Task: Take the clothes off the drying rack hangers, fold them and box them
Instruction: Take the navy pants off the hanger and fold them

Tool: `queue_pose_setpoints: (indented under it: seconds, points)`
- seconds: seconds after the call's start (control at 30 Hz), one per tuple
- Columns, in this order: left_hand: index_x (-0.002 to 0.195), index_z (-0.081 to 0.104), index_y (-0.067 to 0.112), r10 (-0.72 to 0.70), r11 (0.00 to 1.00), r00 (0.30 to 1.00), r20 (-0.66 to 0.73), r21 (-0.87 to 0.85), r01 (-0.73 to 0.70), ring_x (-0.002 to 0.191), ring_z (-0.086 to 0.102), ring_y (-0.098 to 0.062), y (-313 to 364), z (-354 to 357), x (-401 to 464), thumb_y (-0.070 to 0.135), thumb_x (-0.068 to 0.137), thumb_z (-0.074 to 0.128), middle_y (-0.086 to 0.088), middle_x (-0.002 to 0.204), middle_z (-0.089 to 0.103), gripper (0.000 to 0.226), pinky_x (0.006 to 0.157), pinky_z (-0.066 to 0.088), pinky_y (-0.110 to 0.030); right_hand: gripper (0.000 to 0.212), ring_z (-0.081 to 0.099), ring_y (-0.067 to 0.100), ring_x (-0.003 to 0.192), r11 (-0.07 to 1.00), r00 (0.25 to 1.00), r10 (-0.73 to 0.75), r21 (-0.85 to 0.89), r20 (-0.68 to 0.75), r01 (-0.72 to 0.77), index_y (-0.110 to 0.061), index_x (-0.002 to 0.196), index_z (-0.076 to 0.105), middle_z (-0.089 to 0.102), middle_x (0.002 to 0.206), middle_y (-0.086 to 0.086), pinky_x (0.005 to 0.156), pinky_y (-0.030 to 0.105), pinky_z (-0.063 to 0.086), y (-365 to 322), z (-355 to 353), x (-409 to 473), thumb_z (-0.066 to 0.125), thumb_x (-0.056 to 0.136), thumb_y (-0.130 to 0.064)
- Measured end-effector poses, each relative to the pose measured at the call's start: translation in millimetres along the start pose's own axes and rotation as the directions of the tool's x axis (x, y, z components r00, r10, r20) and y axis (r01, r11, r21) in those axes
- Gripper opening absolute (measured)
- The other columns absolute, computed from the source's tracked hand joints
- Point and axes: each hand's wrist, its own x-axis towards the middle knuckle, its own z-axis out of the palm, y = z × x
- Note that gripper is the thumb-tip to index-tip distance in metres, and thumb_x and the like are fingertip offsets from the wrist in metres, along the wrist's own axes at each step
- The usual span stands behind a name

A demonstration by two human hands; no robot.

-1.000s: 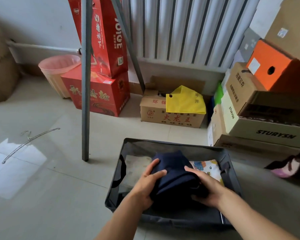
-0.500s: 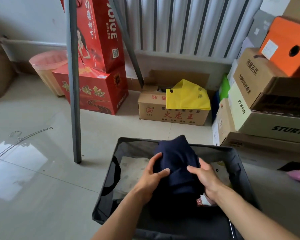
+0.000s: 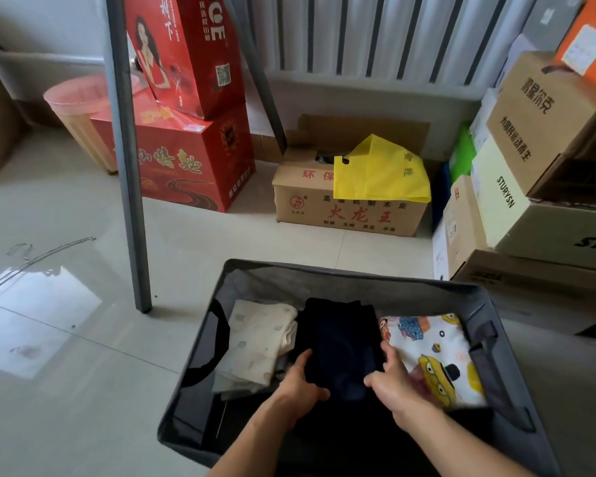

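A dark grey fabric storage box (image 3: pixel 351 275) stands on the floor in front of me. Inside it lie a folded cream garment (image 3: pixel 258 342) at the left, a folded navy garment (image 3: pixel 341 339) in the middle and a folded white cartoon-print garment (image 3: pixel 430 352) at the right. My left hand (image 3: pixel 298 383) grips the navy garment's near left edge. My right hand (image 3: pixel 393 383) grips its near right edge, low inside the box.
A grey drying rack leg (image 3: pixel 131 187) stands on the tile floor left of the box, another leg (image 3: pixel 258 77) slants behind. A wire hanger (image 3: pixel 31 259) lies on the floor at left. Red cartons (image 3: pixel 186 160), a cardboard box with yellow bag (image 3: pixel 379 170) and stacked boxes (image 3: pixel 530 149) line the wall.
Both hands have lowered the navy garment from above the box rim down into the middle of the box, between the cream and cartoon-print garments. The view has come closer.
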Motion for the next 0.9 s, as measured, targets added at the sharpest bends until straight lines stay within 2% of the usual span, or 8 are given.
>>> queue_pose_setpoints:
  seconds: [0.1,0.2,0.27,0.37,0.5,0.6,0.73,0.9]
  points:
    - [0.153,0.017,0.033,0.030,0.985,1.000,0.008,0.172,-0.031,0.132,0.045,-0.027,-2,-1,-2,0.005,0.078,0.069,-0.013,0.159,0.015,0.095,0.092,0.051,-0.023,0.079,0.036,0.026,0.137,0.992,1.000,-0.030,-0.126,-0.001,0.030,-0.023,0.153,0.014,0.029,0.155,0.011,0.098,0.026,0.035,-3,1,-5,0.048,0.088,0.007]
    - [0.153,0.014,0.035,0.026,0.965,1.000,0.014,0.260,-0.029,0.144,0.029,-0.024,-5,-3,-7,0.001,0.079,0.063,-0.011,0.161,0.004,0.096,0.102,0.045,-0.024,0.080,0.036,0.025,0.137,0.875,0.996,-0.078,-0.481,-0.034,0.052,-0.022,0.153,0.008,0.028,0.155,0.004,0.105,0.030,0.036,-7,1,-15,0.053,0.090,-0.007]
    - [0.153,0.012,0.035,0.011,0.965,1.000,0.027,0.261,-0.017,0.143,0.030,-0.023,-5,-2,-10,0.005,0.079,0.064,-0.010,0.161,0.008,0.095,0.107,0.040,-0.025,0.080,0.035,0.027,0.136,0.712,0.987,-0.141,-0.701,-0.076,0.047,-0.022,0.153,0.005,0.030,0.153,0.003,0.105,0.035,0.037,-11,0,-23,0.056,0.091,-0.022]
    - [0.154,0.017,0.028,-0.053,0.990,0.998,0.030,0.134,0.049,0.133,0.045,-0.021,4,-1,-16,0.019,0.085,0.068,-0.009,0.154,0.031,0.086,0.100,0.043,-0.022,0.078,0.040,0.028,0.132,0.659,0.967,-0.224,-0.750,-0.122,0.058,-0.022,0.152,0.006,0.036,0.148,0.005,0.105,0.038,0.036,-18,-4,-30,0.055,0.093,-0.033]
    - [0.149,0.036,0.022,-0.066,0.992,0.995,-0.080,-0.116,0.057,0.115,0.058,-0.021,29,-3,-37,0.031,0.086,0.068,-0.007,0.141,0.047,0.071,0.098,0.050,-0.035,0.066,0.045,0.025,0.129,0.834,0.967,-0.221,-0.538,-0.125,0.121,-0.025,0.149,0.019,0.041,0.146,0.005,0.103,0.038,0.039,-35,-7,-40,0.055,0.094,-0.031]
    - [0.144,0.041,0.021,-0.086,0.898,0.995,-0.045,-0.437,0.057,0.108,0.053,-0.013,55,-7,-74,0.025,0.093,0.061,-0.003,0.135,0.051,0.054,0.088,0.047,-0.030,0.056,0.053,0.021,0.120,0.934,0.979,-0.185,-0.326,-0.086,0.148,-0.020,0.144,0.034,0.050,0.136,0.005,0.101,0.036,0.043,-56,2,-59,0.057,0.093,-0.025]
    - [0.138,0.048,0.021,-0.119,0.720,0.993,-0.017,-0.690,0.075,0.120,0.049,-0.018,77,-14,-125,0.021,0.097,0.057,-0.004,0.133,0.053,0.043,0.103,0.044,-0.040,0.042,0.063,0.018,0.095,0.985,0.988,-0.146,-0.104,-0.052,0.140,-0.016,0.133,0.048,0.064,0.107,0.000,0.090,0.036,0.051,-75,16,-95,0.059,0.093,-0.019]
    - [0.124,0.055,0.020,-0.121,0.566,0.992,-0.031,-0.823,0.044,0.104,0.066,-0.020,99,-26,-180,0.015,0.098,0.053,-0.009,0.115,0.067,0.026,0.087,0.054,-0.035,0.028,0.064,0.016,0.087,0.986,0.997,-0.076,0.151,0.014,0.073,-0.017,0.124,0.053,0.065,0.105,0.004,0.067,0.028,0.049,-106,23,-159,0.055,0.096,-0.013]
